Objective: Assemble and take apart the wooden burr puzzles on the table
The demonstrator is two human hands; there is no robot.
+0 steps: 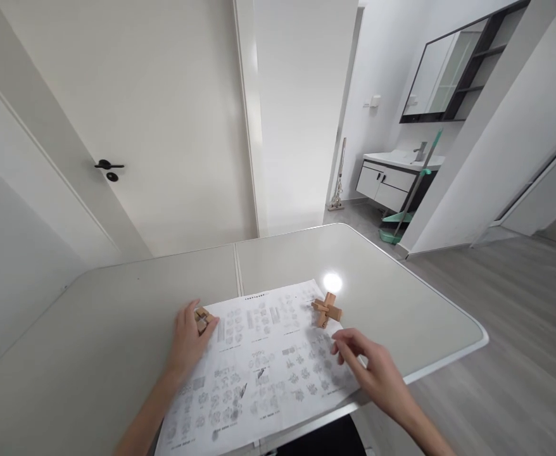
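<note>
My left hand [189,335] lies at the left edge of a large printed paper sheet [259,345]. Its thumb and fingers are around a wooden block puzzle [204,320] made of small brown pieces. At the sheet's upper right edge sits a cross-shaped wooden burr puzzle [326,310], with bars sticking out several ways. Just below and right of it hovers my right hand [366,360], fingers loosely curled, apart from the puzzle, with nothing visible in them. Grey diagrams and small text cover the sheet.
The pale table [130,310] has a rounded far right corner and a seam across it. A dark seat [325,440] shows below the front edge. Beyond stand a closed door [173,126], a sink cabinet [385,183], a mop [339,180] and a green dustpan [391,235].
</note>
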